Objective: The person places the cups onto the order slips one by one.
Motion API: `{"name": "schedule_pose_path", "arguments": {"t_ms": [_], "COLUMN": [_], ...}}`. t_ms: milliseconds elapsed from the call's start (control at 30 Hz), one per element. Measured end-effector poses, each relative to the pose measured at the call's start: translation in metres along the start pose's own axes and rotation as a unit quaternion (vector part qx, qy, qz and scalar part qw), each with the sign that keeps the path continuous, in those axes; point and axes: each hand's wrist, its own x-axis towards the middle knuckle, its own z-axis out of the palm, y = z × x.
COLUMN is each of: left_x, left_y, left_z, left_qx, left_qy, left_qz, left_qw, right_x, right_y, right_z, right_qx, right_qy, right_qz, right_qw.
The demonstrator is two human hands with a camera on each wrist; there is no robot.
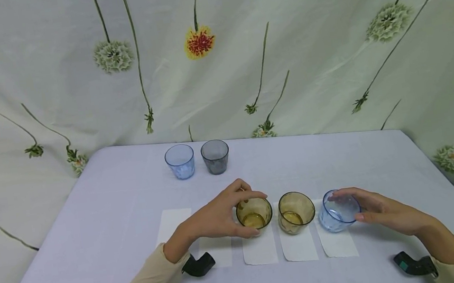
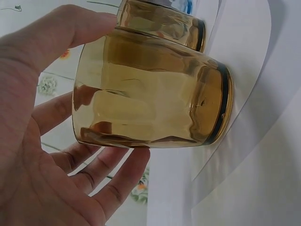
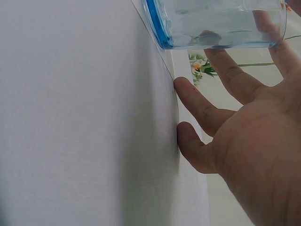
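My left hand [image 1: 219,216] holds an amber glass [image 1: 255,214] between thumb and fingers. In the left wrist view this ribbed amber glass [image 2: 146,94] stands upright, its base at the white paper. A second amber glass [image 1: 295,211] stands just to its right, untouched by either hand. On the far right of the row, my right hand [image 1: 389,211] grips a light blue glass [image 1: 336,218], thumb on the near side and fingers on the far side. The right wrist view shows the blue glass [image 3: 221,28] only in part, with the lower fingers spread beside it and the thumb mostly out of frame.
Behind the row, another blue glass [image 1: 180,164] and a grey glass [image 1: 215,159] stand side by side near the table's back edge. Several white paper strips [image 1: 260,253] lie in a row under and beside the front glasses. A flower-printed cloth [image 1: 307,30] hangs behind the table.
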Motion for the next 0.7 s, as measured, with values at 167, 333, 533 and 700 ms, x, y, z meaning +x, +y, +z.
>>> {"name": "schedule_pose_path", "arguments": {"t_ms": [167, 333, 533, 700], "left_x": [0.0002, 0.0003, -0.0003, 0.0], "left_y": [0.0, 0.0002, -0.0006, -0.0003], "left_z": [0.0009, 0.0015, 0.0026, 0.003], "left_qx": [-0.002, -0.003, 0.005, 0.004], "left_qy": [0.0, 0.002, 0.006, 0.008], "left_qz": [-0.002, -0.004, -0.006, -0.008], "left_qw": [1.0, 1.0, 1.0, 0.9999], "right_x": [-0.0006, -0.0004, 0.0002, 0.0005], "right_y": [-0.0002, 0.0008, -0.0004, -0.0014], "right_z": [-0.0001, -0.0006, -0.0003, -0.0004], "right_qx": [0.002, 0.0, 0.007, 0.016], "right_qy": [0.002, 0.001, 0.0, -0.007], "right_qz": [0.0, -0.007, -0.005, -0.014], "right_qw": [1.0, 1.0, 1.0, 1.0]}}
